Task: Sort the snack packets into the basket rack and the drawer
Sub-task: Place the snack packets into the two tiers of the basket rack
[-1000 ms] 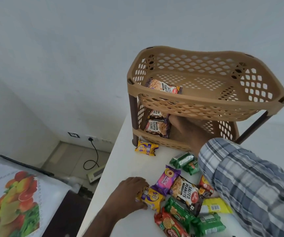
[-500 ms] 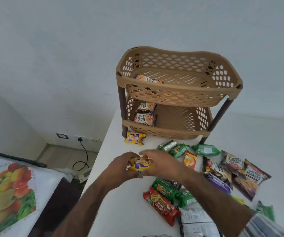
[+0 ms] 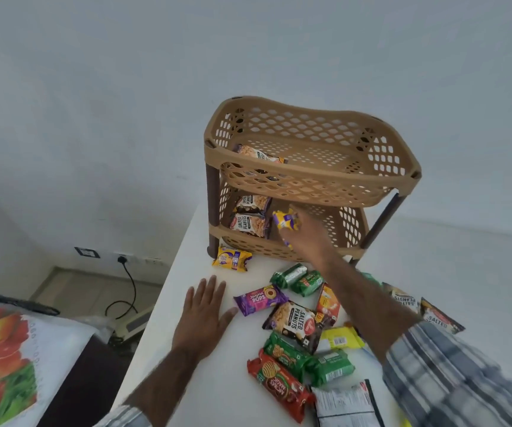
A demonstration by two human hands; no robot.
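Right hand (image 3: 307,238) now at rack (image 3: 310,180), seemingly three peanut packets (image 3: 250,224) inside

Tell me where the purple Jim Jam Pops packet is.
The purple Jim Jam Pops packet lies on the white table, just right of the flat left hand, above the salted peanuts packet.

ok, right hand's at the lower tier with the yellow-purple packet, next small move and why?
Probably ease the right hand a little further in and let go of the yellow-purple packet on the lower basket floor. It is held at the tier's opening, right beside the two salted peanut packets, where the floor looks bare.
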